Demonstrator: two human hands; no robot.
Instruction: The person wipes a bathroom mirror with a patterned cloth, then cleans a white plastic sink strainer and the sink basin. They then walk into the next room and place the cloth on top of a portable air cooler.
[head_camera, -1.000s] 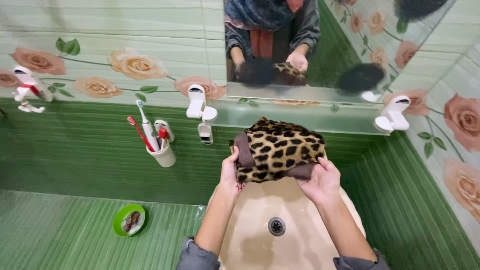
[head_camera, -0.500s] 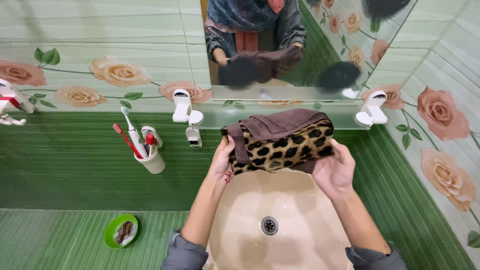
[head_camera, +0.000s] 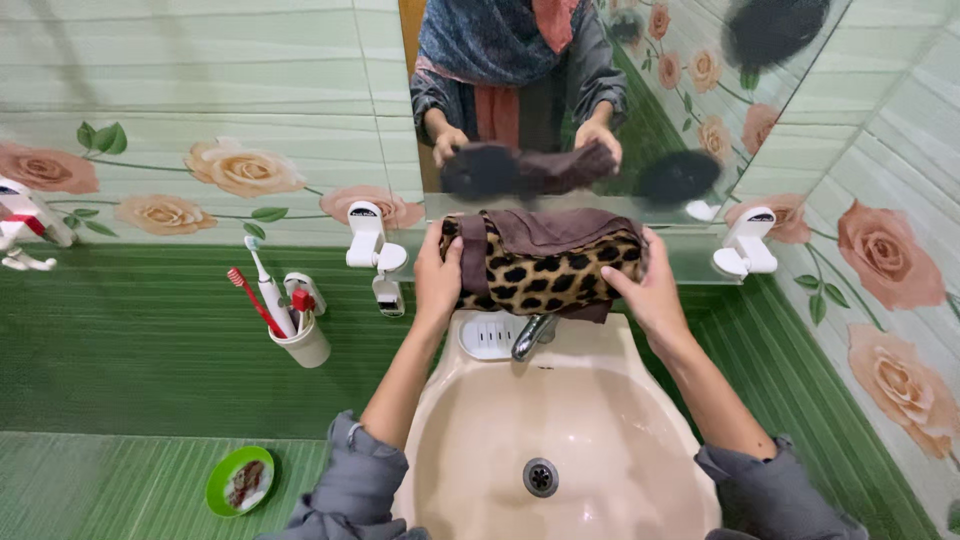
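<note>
A folded leopard-print cloth (head_camera: 545, 270) with a brown lining rests on the glass shelf (head_camera: 690, 262) under the mirror. My left hand (head_camera: 436, 275) grips its left end and my right hand (head_camera: 648, 285) presses against its right end. Both hands are above the back of the cream washbasin (head_camera: 470, 440), just over the chrome tap (head_camera: 531, 335).
A mirror (head_camera: 600, 90) above the shelf reflects a person and the cloth. A cup with toothbrushes (head_camera: 300, 335) hangs on the green tiled wall at left. White shelf brackets (head_camera: 745, 245) flank the shelf. A green soap dish (head_camera: 240, 480) sits low left. The basin drain (head_camera: 541, 476) is open.
Both hands have lifted the cloth up and away from over the basin onto the glass shelf. The tap and the soap tray behind the basin have come into sight.
</note>
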